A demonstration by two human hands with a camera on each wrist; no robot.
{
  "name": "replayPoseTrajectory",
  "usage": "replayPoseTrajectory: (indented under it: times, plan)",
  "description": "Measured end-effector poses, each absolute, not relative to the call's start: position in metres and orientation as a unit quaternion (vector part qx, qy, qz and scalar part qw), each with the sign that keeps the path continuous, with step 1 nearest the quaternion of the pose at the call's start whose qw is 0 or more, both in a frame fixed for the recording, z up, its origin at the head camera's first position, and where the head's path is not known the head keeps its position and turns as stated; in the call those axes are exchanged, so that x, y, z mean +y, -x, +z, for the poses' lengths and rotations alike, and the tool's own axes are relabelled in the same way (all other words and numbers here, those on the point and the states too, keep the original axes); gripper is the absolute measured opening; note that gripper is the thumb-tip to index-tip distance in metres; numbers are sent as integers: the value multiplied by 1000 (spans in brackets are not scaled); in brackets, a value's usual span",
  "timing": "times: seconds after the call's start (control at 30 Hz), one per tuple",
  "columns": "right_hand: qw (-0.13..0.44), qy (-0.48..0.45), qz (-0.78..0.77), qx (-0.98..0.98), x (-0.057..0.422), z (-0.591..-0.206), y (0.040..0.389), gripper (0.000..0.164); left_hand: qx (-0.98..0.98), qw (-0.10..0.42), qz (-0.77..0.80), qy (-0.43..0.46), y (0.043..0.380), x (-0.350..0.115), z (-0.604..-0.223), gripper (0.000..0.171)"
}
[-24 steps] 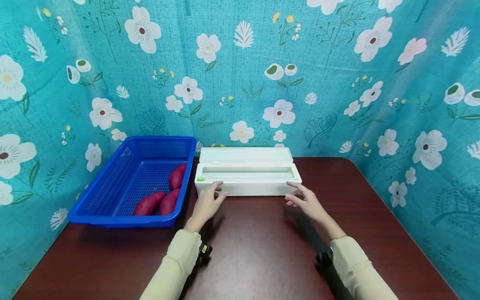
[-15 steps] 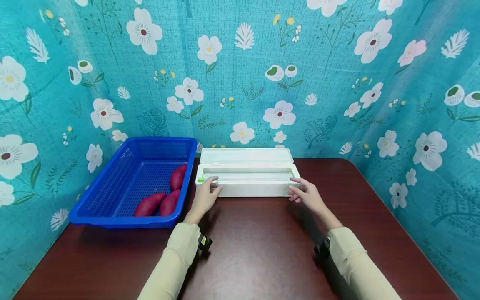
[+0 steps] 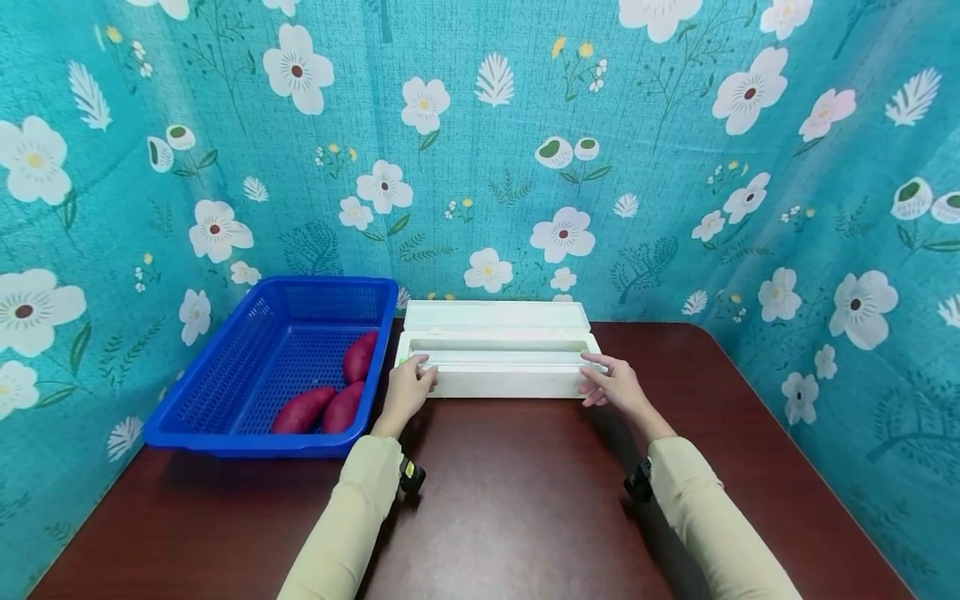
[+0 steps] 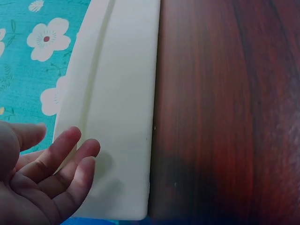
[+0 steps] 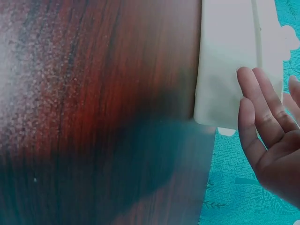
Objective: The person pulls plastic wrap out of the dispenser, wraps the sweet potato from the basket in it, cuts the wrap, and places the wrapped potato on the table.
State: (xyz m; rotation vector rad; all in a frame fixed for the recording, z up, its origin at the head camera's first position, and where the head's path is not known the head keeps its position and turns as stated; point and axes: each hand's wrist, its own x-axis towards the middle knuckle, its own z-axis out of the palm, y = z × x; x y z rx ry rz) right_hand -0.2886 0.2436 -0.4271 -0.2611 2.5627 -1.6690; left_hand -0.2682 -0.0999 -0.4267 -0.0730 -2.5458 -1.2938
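Lying crosswise, white box (image 3: 501, 367); left hand (image 3: 408, 390), right hand (image 3: 613, 385) grips spread at ends.

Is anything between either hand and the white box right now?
Nothing visible. The left hand is at the left end of the white box and the right hand at its right end, fingers relaxed against it. The blue basket with its sweet potatoes sits off to the left, clear of both.

A long white box (image 3: 501, 367) with its lid tipped open toward the far side lies crosswise on the surface, just right of centre-left, showing a narrow trough along its top.
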Motion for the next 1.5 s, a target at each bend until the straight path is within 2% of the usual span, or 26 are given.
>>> replayPoseTrajectory:
  times: [0.47, 1.0, 1.13, 1.5]
  plan:
    - [69, 39, -541, 837, 239, -428, 295, 41, -894, 150, -422, 14, 275, -102, -428, 40]
    - [108, 5, -548, 829, 244, -420, 300, 37, -884, 142, -445, -24, 279, -101, -426, 26]
    - [102, -19, -542, 834, 243, -418, 301, 35, -881, 150, -447, -27, 279, -104, -427, 24]
    - [57, -43, -525, 848, 238, -418, 299, 32, -866, 121, -476, -93, 285, -102, -425, 21]
